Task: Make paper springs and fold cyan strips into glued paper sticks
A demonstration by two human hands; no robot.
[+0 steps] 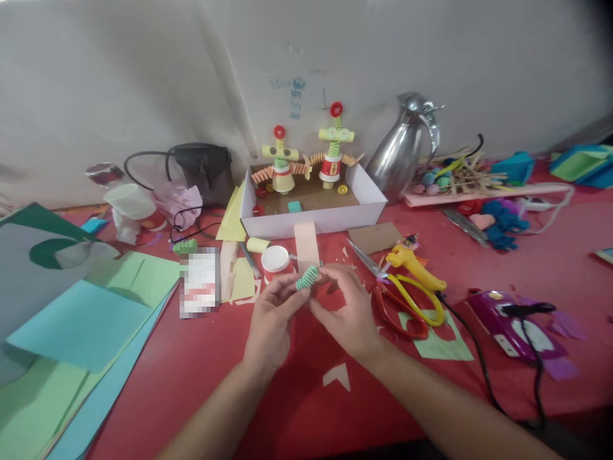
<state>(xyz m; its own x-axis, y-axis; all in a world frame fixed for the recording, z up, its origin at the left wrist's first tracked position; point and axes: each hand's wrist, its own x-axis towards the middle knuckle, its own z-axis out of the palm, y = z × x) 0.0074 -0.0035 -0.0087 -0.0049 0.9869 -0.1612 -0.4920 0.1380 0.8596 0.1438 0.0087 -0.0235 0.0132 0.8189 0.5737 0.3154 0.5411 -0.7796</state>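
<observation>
Between my two hands, above the middle of the red table, is a small green pleated paper strip (307,278), folded like a spring. My left hand (275,313) pinches its left end between thumb and fingers. At the other end, the fingertips of my right hand (347,310) close on it. Just beyond my fingers stand a white-topped paper cup (275,259) with a red side and a pale peach paper strip (306,246). Scissors (416,306) with red and yellow handles lie to the right, by a yellow glue gun (414,265).
Two paper figures (283,172) stand in a white box (316,220) at the back. A steel jug (402,150) is beside it. Coloured paper sheets (81,326) cover the left side. A purple device (517,326) with a black cord lies right. Paper scraps (338,377) are in front.
</observation>
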